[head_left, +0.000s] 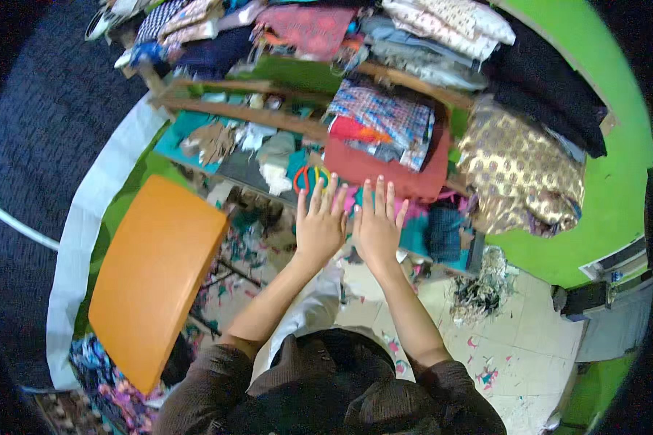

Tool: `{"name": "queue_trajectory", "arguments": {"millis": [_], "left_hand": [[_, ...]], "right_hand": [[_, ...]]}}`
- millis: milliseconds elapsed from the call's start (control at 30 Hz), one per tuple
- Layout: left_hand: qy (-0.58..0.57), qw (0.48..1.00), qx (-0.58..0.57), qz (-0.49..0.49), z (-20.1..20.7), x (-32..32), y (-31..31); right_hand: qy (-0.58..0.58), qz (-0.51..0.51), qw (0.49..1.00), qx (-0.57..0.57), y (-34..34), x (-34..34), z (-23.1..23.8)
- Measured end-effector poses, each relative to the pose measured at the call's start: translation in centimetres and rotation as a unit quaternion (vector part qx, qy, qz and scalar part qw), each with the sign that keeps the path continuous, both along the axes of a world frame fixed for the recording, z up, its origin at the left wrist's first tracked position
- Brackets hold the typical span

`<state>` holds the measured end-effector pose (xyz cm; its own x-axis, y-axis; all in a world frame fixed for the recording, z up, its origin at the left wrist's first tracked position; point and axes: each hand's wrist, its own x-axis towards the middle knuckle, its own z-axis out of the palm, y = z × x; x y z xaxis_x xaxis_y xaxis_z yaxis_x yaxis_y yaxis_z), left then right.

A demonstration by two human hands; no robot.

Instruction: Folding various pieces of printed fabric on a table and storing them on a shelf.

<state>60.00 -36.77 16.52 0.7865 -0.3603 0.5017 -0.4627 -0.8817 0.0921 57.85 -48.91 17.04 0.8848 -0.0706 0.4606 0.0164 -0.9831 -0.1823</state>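
Both palms turned away, held the left hand (321,232) and the right hand (378,235) out side by side over the near part of a cluttered table (250,174), fingers spread and straight, grasping nothing with either. Could not tell touch from clearance beneath the fingers. Found what looked like scissors (296,180), with red and yellow loops, just beyond the left hand's fingertips at 11 o'clock. Saw pink cloth (413,209) beside the right hand at 2 o'clock, brick-red cloth (434,177) at 1, and patterned cloth (384,119) folded on top toward 12. Farther out, noted gold dotted cloth (522,159) at 2, a heap of scraps (480,293) at 4, and an orange panel (156,275) between 8 and 9. Judged as a pause, without cutting or folding under way. For any pick-up from there, would have called for lowering one hand and curling the fingers, without dragging the stacked layers.
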Motion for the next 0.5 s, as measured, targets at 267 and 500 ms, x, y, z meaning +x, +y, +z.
{"name": "queue_trajectory", "arguments": {"millis": [267,500], "left_hand": [[0.017,0.988,-0.012,0.152,-1.5,-10.9,7.9],[0.063,0.926,-0.005,0.372,-2.9,-22.1,19.2]], "right_hand": [[0.023,0.171,0.985,-0.008,8.0,-7.6,-2.5],[0.061,0.373,0.926,-0.026,21.7,-13.8,-3.7]]}}
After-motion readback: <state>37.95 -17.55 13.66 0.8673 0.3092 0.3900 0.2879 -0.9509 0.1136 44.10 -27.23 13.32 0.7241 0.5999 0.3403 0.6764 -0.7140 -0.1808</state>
